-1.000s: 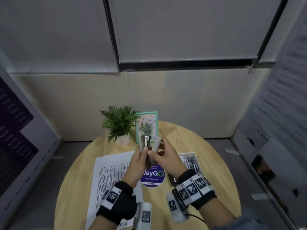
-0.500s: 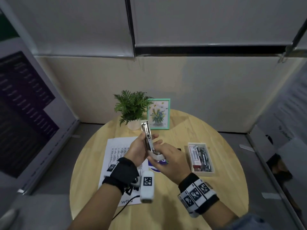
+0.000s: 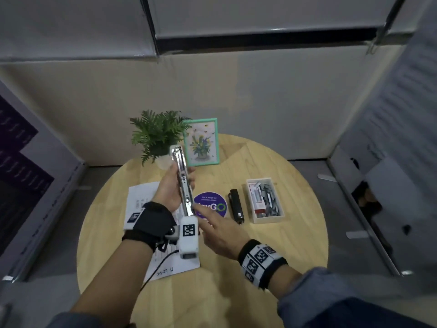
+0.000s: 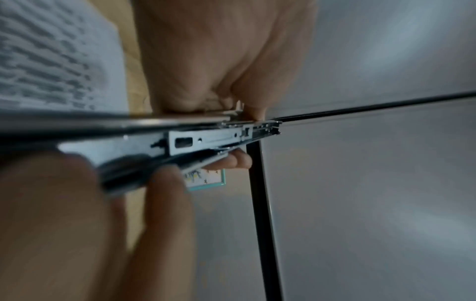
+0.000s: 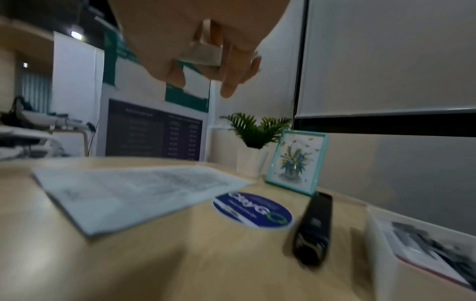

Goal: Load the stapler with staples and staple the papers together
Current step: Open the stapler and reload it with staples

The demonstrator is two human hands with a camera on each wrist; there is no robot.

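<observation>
My left hand (image 3: 171, 188) holds a stapler (image 3: 182, 176) swung wide open above the table, its silver staple channel facing up. In the left wrist view my thumb and fingers (image 4: 167, 195) clasp the metal channel (image 4: 206, 140) from both sides. My right hand (image 3: 214, 224) is just right of the stapler's near end with fingers stretched out and the index tip at that end. A beige part (image 5: 203, 55) shows between its thumb and fingers in the right wrist view. The printed papers (image 3: 142, 197) lie on the table under my left wrist. A white box of staples (image 3: 264, 200) stands at the right.
A black stapler (image 3: 236, 205) lies between a round blue sticker (image 3: 210, 204) and the staple box. A potted plant (image 3: 158, 136) and a teal picture frame (image 3: 202, 142) stand at the back of the round wooden table (image 3: 295, 233). Panels wall in both sides.
The stapler has been swung from partly open to fully open. My right hand has slid down to its near end and its fingers have straightened. The black stapler, hidden before, now shows.
</observation>
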